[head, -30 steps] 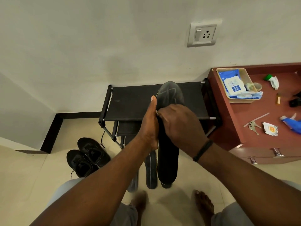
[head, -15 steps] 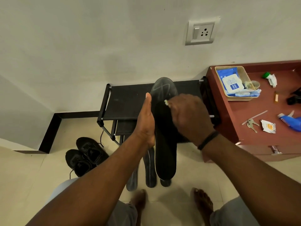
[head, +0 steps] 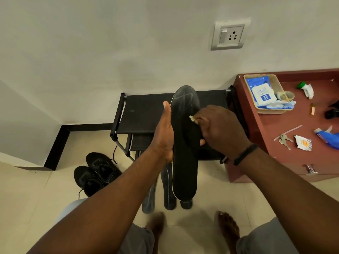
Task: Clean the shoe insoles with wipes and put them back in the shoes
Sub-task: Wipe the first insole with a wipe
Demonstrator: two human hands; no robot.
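Note:
A long black insole (head: 185,162) is held upright over the floor, toe end up. My left hand (head: 165,134) supports it from behind along its left edge, thumb pointing up, fingertips showing at its right edge. My right hand (head: 218,129) pinches a small crumpled wipe (head: 191,118) and presses it on the insole's upper part. Three more dark insoles (head: 167,191) lean against the black shoe rack (head: 145,114) behind. A pair of black shoes (head: 95,173) sits on the floor at the left.
A red-brown cabinet (head: 271,129) at the right carries a basket (head: 275,83) with a blue wipes pack (head: 262,94), keys (head: 284,140), a torn sachet (head: 303,143) and a blue tube (head: 328,137). My bare feet (head: 227,230) stand on the tiled floor below.
My right hand with the wipe has moved up along the insole toward its toe end. The left hand keeps holding the insole.

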